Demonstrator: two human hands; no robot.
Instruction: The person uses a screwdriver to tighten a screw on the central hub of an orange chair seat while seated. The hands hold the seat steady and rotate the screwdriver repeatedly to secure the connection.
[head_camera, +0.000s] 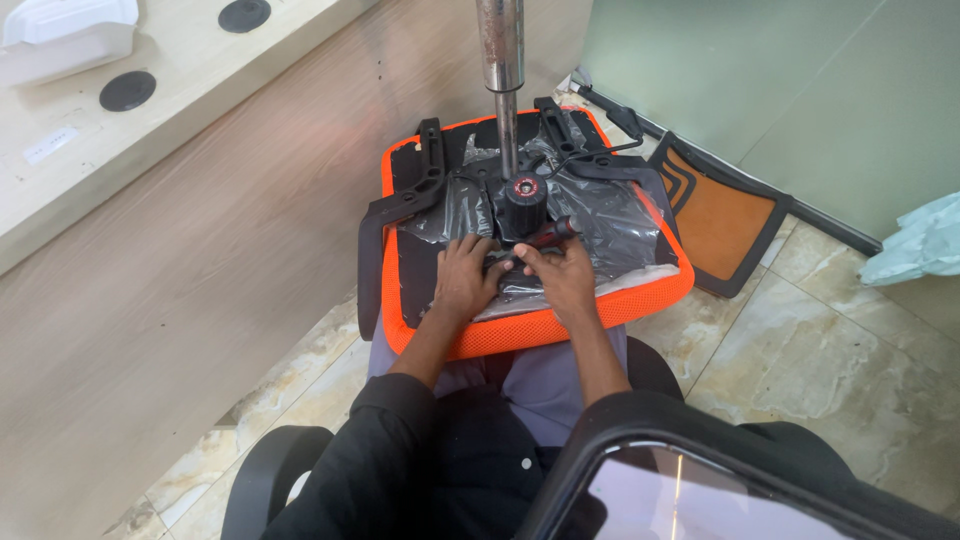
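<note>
Under the right hand (567, 278), a screwdriver (545, 236) tip stays hidden.

Glossy beige marble floor tiles (830, 350) spread right of the fingers, a wooden panel (200, 250) left, a green wall (780, 80) beyond.

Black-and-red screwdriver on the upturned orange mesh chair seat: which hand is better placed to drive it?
Probably the right hand: its fingers already wrap the black-and-red screwdriver beside the black mechanism plate. The left hand lies flat on the upturned orange mesh chair seat, apparently steadying it.
</note>
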